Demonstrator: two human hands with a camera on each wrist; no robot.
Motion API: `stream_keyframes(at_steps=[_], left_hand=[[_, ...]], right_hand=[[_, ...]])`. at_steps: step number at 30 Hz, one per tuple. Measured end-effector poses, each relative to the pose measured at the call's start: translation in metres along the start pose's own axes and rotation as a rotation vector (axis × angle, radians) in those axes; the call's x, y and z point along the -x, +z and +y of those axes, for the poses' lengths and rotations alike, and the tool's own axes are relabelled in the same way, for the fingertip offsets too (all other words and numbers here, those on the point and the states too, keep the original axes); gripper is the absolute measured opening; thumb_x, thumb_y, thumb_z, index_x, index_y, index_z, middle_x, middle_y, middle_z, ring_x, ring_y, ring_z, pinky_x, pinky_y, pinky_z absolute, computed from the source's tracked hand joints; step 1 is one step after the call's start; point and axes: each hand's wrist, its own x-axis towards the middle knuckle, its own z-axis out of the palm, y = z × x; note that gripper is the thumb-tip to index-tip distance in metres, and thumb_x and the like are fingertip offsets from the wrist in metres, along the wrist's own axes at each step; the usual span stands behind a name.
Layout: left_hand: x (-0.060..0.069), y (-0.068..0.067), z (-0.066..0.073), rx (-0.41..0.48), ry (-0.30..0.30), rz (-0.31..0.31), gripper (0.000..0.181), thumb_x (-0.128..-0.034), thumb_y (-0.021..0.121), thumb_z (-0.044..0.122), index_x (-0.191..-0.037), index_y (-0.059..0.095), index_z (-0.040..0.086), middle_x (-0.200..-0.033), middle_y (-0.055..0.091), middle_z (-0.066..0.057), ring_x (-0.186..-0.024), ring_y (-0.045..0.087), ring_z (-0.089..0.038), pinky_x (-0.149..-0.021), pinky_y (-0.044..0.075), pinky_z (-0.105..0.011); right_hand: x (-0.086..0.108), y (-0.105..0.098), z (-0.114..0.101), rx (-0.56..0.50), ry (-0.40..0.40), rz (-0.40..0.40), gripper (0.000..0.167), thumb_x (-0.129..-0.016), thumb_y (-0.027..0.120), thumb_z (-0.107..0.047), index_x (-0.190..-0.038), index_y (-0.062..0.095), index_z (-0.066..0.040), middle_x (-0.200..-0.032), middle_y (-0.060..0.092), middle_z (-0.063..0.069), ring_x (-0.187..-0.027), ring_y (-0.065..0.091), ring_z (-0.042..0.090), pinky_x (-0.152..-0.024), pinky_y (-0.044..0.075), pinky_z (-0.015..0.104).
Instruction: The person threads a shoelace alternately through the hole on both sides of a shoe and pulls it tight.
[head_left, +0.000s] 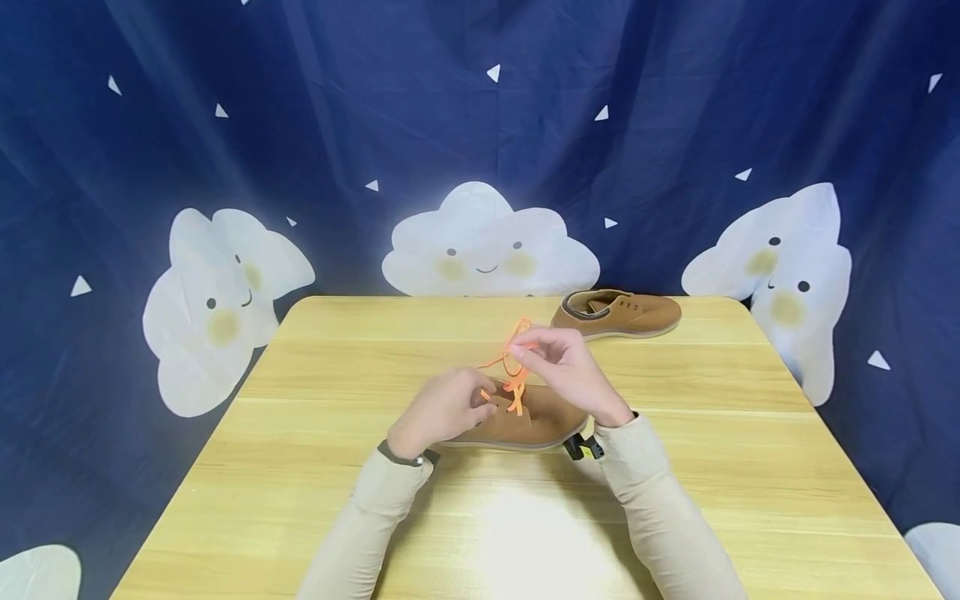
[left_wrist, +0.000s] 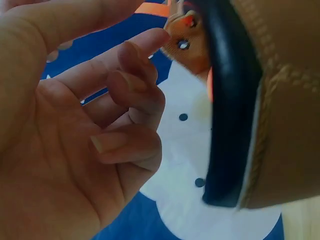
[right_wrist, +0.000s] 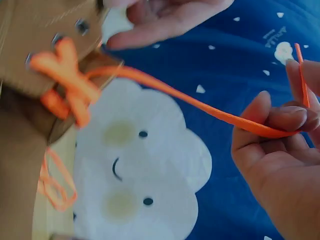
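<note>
A brown lace-up shoe lies side-on in the head view, its toe to the right. Its orange shoelace crosses over the eyelets nearer the toe; the eyelet nearest the opening has no lace in it. My left hand holds the shoe by the eyelet flap, fingers curled beside the dark-lined opening. Thumb contact there is partly hidden. Above the shoe, my right hand pinches the shoelace, which runs taut from the tongue in the right wrist view. A short lace end sticks up past those fingers.
A second brown shoe, with no lace in its eyelets, stands at the table's far edge, right of centre. The wooden table ends against a blue curtain with clouds. A loose lace loop hangs beside the worked shoe.
</note>
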Motion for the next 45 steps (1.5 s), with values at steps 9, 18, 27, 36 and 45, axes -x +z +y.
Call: stream_keyframes(at_steps=[9, 18, 27, 36, 45], left_hand=[[-0.003, 0.008, -0.004, -0.025, -0.017, 0.005, 0.01, -0.0887, 0.078, 0.012, -0.098, 0.078, 0.012, -0.067, 0.052, 0.008, -0.059, 0.047, -0.006, -0.052, 0.036, -0.022], [-0.003, 0.009, -0.003, 0.01, 0.001, 0.002, 0.013, -0.0853, 0.079, 0.004, -0.091, 0.073, 0.015, -0.072, 0.054, 0.007, -0.065, 0.05, -0.008, -0.058, 0.041, -0.023], [-0.004, 0.01, -0.005, 0.02, 0.028, 0.018, 0.016, -0.0837, 0.079, 0.001, -0.088, 0.072, 0.015, -0.073, 0.057, 0.007, -0.067, 0.052, -0.008, -0.058, 0.043, -0.023], [-0.003, 0.01, -0.005, 0.009, 0.029, 0.024, 0.017, -0.0841, 0.08, 0.003, -0.085, 0.071, 0.017, -0.072, 0.056, 0.008, -0.067, 0.051, -0.007, -0.058, 0.043, -0.023], [-0.003, 0.01, -0.004, 0.024, 0.011, 0.023, 0.018, -0.0849, 0.078, 0.002, -0.084, 0.069, 0.017, -0.07, 0.053, 0.008, -0.065, 0.05, -0.007, -0.056, 0.039, -0.022]], right_hand=[[-0.002, 0.0, 0.016, 0.377, 0.076, -0.072, 0.012, -0.101, 0.066, -0.014, -0.101, 0.078, -0.012, -0.089, 0.063, 0.005, -0.08, 0.051, 0.015, -0.073, 0.045, 0.027], [-0.003, 0.006, 0.03, 0.666, -0.004, -0.209, 0.012, -0.098, 0.067, -0.006, -0.087, 0.072, -0.006, -0.08, 0.056, 0.001, -0.078, 0.048, 0.013, -0.073, 0.044, 0.027], [-0.001, 0.018, 0.032, 0.735, -0.054, -0.341, 0.018, -0.094, 0.069, -0.001, -0.079, 0.071, -0.009, -0.076, 0.056, 0.0, -0.078, 0.048, 0.012, -0.074, 0.043, 0.025], [0.001, 0.02, 0.039, 0.718, -0.138, -0.408, 0.021, -0.092, 0.068, 0.004, -0.074, 0.065, -0.007, -0.072, 0.042, -0.002, -0.073, 0.038, 0.01, -0.069, 0.035, 0.021], [0.008, 0.019, 0.031, 0.793, -0.118, -0.384, 0.016, -0.089, 0.067, 0.007, -0.091, 0.073, -0.007, -0.086, 0.064, 0.001, -0.084, 0.052, 0.018, -0.081, 0.041, 0.03]])
